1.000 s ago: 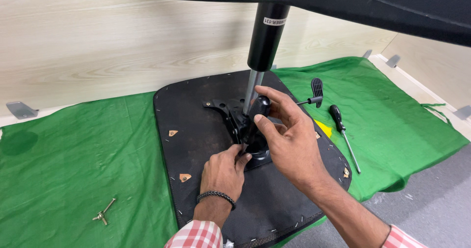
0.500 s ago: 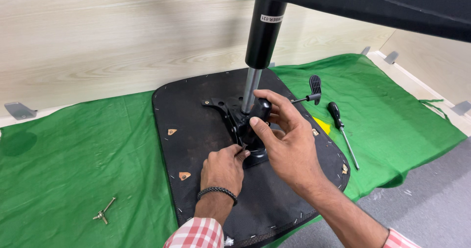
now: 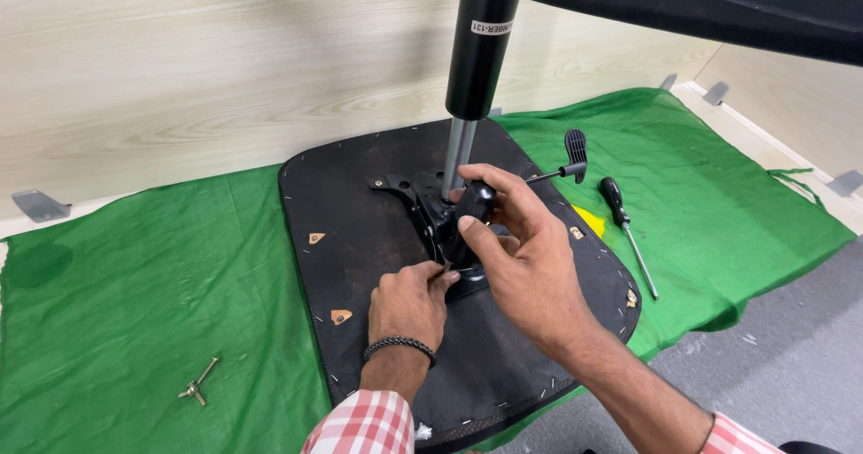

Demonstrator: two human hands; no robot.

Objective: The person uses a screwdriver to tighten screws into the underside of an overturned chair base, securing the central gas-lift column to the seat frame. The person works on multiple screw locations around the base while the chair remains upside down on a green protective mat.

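An upturned office chair seat (image 3: 378, 220), black underneath, lies on a green cloth (image 3: 153, 301). A black metal mechanism plate (image 3: 409, 191) is mounted at its middle, with a gas-lift cylinder (image 3: 475, 67) rising from it. My right hand (image 3: 521, 256) grips the black handle of a screwdriver (image 3: 475, 204) standing upright on the plate. My left hand (image 3: 409, 303), with a dark bracelet at the wrist, pinches something small at the base of the tool, by the plate's near edge. What it pinches is hidden by the fingers.
A second screwdriver (image 3: 627, 227) with a black handle lies on the cloth to the right. The chair's black adjustment lever (image 3: 573, 153) sticks out beside it. Loose screws (image 3: 196, 384) lie on the cloth at the near left. A wood-look wall runs behind.
My right hand has shifted its grip slightly on the screwdriver handle. My left hand stays at the tool's base.
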